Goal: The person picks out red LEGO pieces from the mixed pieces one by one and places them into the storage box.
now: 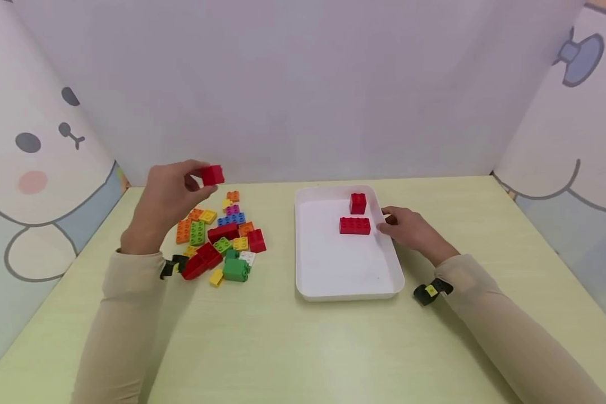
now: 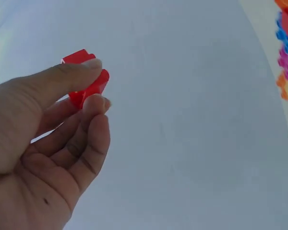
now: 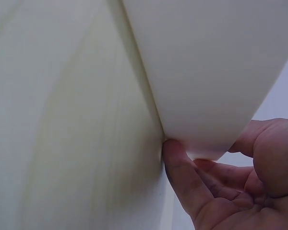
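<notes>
Cartoon-decorated walls (image 1: 10, 101) stood around a pale surface (image 1: 232, 342). At left, the left hand (image 1: 168, 193) pinched a red block (image 1: 212, 175), raised near scattered coloured blocks (image 1: 224, 232); next came a white tray (image 1: 333, 264) with two red bricks (image 1: 354, 225) inside, its right side gripped by the right hand (image 1: 408, 229).

Head view bright, evenly lit; pale sheen on near table (image 1: 262, 348); soft shadow beside right sleeve (image 1: 520, 331); wrist views dimmer.
</notes>
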Action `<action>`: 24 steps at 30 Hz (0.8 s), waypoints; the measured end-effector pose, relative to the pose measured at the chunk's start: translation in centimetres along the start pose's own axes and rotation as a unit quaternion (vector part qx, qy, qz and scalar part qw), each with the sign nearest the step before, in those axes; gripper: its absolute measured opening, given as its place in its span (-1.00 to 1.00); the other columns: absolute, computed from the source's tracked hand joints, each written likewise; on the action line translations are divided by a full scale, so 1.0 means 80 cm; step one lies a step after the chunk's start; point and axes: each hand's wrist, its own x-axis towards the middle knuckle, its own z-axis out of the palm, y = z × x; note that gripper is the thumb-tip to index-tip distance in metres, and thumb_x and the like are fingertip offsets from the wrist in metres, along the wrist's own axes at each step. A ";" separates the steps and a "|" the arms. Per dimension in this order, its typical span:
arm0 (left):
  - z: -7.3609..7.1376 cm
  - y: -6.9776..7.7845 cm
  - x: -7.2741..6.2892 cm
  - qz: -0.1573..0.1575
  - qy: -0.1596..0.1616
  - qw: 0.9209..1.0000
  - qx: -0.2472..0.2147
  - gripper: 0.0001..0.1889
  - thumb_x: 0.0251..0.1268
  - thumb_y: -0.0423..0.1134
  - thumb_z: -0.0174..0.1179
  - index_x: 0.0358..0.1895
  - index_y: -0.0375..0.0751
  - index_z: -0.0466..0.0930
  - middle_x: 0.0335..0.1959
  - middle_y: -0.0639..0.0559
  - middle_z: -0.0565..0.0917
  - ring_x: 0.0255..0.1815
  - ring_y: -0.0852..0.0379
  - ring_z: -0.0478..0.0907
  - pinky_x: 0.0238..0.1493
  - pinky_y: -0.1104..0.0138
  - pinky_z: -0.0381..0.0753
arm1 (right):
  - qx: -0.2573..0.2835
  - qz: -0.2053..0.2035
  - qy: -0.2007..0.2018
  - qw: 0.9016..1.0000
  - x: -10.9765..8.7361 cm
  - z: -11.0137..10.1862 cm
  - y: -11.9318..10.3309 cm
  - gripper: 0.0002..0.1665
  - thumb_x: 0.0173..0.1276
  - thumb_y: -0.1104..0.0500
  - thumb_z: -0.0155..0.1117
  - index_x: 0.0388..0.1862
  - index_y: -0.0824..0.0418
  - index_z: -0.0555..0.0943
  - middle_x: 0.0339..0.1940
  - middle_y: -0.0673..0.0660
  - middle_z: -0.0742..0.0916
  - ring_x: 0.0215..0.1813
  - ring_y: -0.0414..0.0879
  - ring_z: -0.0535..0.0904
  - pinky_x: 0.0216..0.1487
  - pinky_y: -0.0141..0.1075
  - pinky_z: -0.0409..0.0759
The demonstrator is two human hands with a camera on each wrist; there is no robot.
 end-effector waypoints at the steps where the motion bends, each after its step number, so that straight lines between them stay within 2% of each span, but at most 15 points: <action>1: 0.003 0.007 0.005 0.009 0.005 1.000 -0.008 -0.55 0.29 -0.30 0.41 0.22 -0.29 0.60 -0.03 -0.23 0.69 -0.21 -0.12 0.59 -0.21 0.05 0.68 | 0.000 0.000 0.000 1.000 0.000 0.000 0.001 -0.34 0.56 0.09 0.12 0.49 0.39 0.28 0.27 0.44 0.54 0.19 0.27 0.51 0.21 0.10 0.55; 5: 0.015 0.032 0.025 0.031 0.013 0.998 -0.047 -0.57 0.29 -0.31 0.41 0.21 -0.26 0.61 -0.02 -0.18 0.70 -0.22 -0.06 0.61 -0.16 0.08 0.68 | -0.002 -0.002 -0.002 1.000 0.000 0.001 0.000 -0.34 0.56 0.09 0.13 0.49 0.39 0.29 0.27 0.44 0.55 0.18 0.26 0.52 0.20 0.10 0.55; 8: 0.025 0.053 0.041 0.031 0.014 0.995 -0.089 -0.55 0.29 -0.29 0.41 0.22 -0.24 0.57 -0.01 -0.14 0.70 -0.17 -0.04 0.61 -0.08 0.11 0.68 | -0.006 0.000 -0.001 1.000 0.000 0.001 0.000 -0.34 0.57 0.08 0.12 0.50 0.39 0.28 0.26 0.43 0.55 0.16 0.25 0.52 0.20 0.09 0.55; 14: 0.045 0.092 0.069 0.037 0.042 0.982 -0.178 -0.49 0.25 -0.23 0.44 0.20 -0.23 0.44 0.06 -0.11 0.67 -0.03 0.01 0.62 0.03 0.16 0.68 | -0.006 0.010 -0.001 1.000 -0.001 -0.001 0.000 -0.31 0.57 0.07 0.14 0.51 0.38 0.26 0.28 0.44 0.53 0.17 0.26 0.50 0.22 0.11 0.55; 18: 0.057 0.108 0.078 0.045 0.054 0.974 -0.217 -0.48 0.25 -0.19 0.43 0.21 -0.24 0.47 0.08 -0.08 0.65 0.00 0.04 0.61 0.02 0.22 0.67 | -0.005 0.010 -0.001 1.000 -0.003 -0.001 0.000 -0.31 0.57 0.07 0.13 0.52 0.38 0.25 0.29 0.44 0.52 0.19 0.27 0.50 0.24 0.12 0.53; 24: 0.070 0.121 0.087 0.049 0.030 0.969 -0.241 -0.51 0.29 -0.19 0.41 0.24 -0.21 0.53 0.01 -0.04 0.65 -0.05 0.08 0.59 -0.02 0.27 0.65 | -0.015 0.002 0.006 1.000 -0.005 -0.006 0.002 -0.31 0.57 0.07 0.12 0.52 0.39 0.25 0.29 0.44 0.53 0.19 0.27 0.50 0.24 0.13 0.53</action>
